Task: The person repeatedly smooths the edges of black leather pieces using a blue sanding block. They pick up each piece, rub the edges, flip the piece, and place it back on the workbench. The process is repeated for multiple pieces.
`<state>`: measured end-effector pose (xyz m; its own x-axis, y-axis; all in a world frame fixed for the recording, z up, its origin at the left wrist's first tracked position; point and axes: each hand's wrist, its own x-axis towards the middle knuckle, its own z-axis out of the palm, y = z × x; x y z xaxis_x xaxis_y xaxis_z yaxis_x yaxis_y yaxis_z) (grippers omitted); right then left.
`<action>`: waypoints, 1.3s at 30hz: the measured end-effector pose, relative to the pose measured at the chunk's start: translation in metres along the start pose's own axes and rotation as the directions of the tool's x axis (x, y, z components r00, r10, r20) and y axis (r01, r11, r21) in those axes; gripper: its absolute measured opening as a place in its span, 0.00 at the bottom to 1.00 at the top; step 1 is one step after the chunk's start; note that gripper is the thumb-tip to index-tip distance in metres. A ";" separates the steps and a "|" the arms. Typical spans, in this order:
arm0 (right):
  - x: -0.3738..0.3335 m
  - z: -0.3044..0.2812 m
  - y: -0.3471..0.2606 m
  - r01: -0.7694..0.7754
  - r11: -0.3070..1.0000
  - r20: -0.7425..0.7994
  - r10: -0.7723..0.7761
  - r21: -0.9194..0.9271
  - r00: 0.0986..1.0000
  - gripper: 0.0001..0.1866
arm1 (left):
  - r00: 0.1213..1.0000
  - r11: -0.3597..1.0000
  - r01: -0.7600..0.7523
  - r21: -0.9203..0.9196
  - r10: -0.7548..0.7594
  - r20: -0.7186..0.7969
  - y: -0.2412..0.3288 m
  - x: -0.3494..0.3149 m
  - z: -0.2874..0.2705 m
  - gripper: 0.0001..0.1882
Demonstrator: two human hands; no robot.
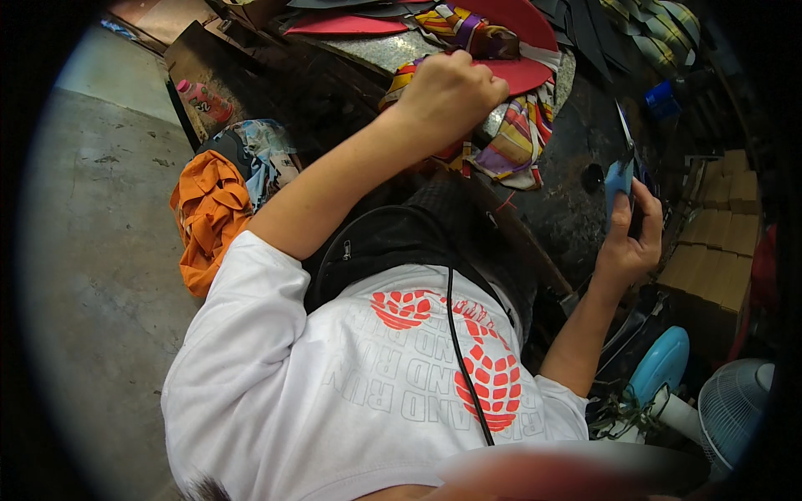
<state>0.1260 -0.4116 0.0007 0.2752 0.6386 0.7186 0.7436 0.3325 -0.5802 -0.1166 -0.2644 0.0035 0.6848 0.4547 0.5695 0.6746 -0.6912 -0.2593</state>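
My left hand [455, 90] is closed in a fist over the worktable [568, 179], right above bundled striped multicoloured fabric [514, 146]. Its fingertips are turned away, so what they grip does not show. Just beyond the knuckles lies a red curved flat piece [520, 75], partly covered by the fabric. At the right, my right hand [632, 225] is closed around the blue handles of scissors [620, 177]. Their blades point away from me, over the dark tabletop.
Dark flat pieces [576, 33] and plaid fabric strips [664, 37] lie at the far right. Orange cloth [209, 213] and a pink bottle [205, 100] are at left. Stacked brown blocks [714, 242], a blue round object [660, 363] and a fan [735, 409] stand at right.
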 end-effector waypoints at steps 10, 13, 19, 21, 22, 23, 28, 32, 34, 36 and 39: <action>-0.011 0.000 0.005 0.063 0.997 -0.076 -0.060 0.043 0.995 0.11 | 0.993 0.706 0.109 -0.700 -0.048 0.105 -0.073 0.013 -0.033 0.11; -0.011 -0.007 0.001 0.138 0.990 -0.098 -0.140 -0.027 0.985 0.12 | 0.994 0.883 -0.028 -0.469 -0.026 -0.110 -0.070 0.007 -0.043 0.13; -0.014 -0.008 -0.001 0.253 0.957 -0.035 -0.260 -0.143 0.965 0.11 | 0.988 0.317 0.137 -0.939 -0.114 0.106 -0.056 -0.004 -0.031 0.11; -0.017 -0.004 0.000 0.258 0.959 -0.026 -0.263 -0.120 0.965 0.11 | 0.959 0.209 0.067 -0.976 -0.284 0.005 -0.066 -0.002 -0.032 0.12; -0.018 -0.003 0.001 0.255 0.960 -0.019 -0.259 -0.117 0.966 0.11 | 0.935 -0.002 0.079 -0.997 -0.347 0.075 -0.075 0.000 -0.035 0.15; -0.019 -0.002 0.001 0.271 0.954 -0.009 -0.274 -0.130 0.962 0.11 | 0.890 -0.043 0.028 -0.999 -0.455 0.045 -0.081 0.000 -0.038 0.14; -0.018 0.000 0.003 0.317 0.934 0.032 -0.316 -0.163 0.948 0.12 | 0.661 0.031 0.120 -0.992 -0.748 0.057 -0.140 0.003 -0.064 0.14; -0.016 0.002 0.003 0.346 0.922 0.046 -0.343 -0.174 0.938 0.12 | 0.445 0.434 0.104 -0.895 -0.825 -0.349 -0.177 0.008 -0.078 0.07; -0.015 0.003 0.002 0.342 0.924 0.052 -0.338 -0.168 0.940 0.12 | 0.486 0.853 0.449 -0.268 -0.484 -0.727 -0.190 0.013 -0.088 0.10; -0.014 0.003 0.002 0.347 0.922 0.057 -0.342 -0.171 0.938 0.12 | 0.668 0.778 0.519 0.354 -0.110 -0.736 -0.199 0.021 -0.095 0.14; -0.014 0.003 0.003 0.350 0.918 0.066 -0.344 -0.185 0.937 0.12 | 0.762 0.806 0.428 0.408 -0.080 -0.642 -0.215 0.042 -0.090 0.10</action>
<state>0.1226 -0.4172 -0.0127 -0.0379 0.5296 0.8474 0.8919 0.4004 -0.2103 -0.2582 -0.1476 0.1536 0.2912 0.0408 0.9558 0.9496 -0.1333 -0.2836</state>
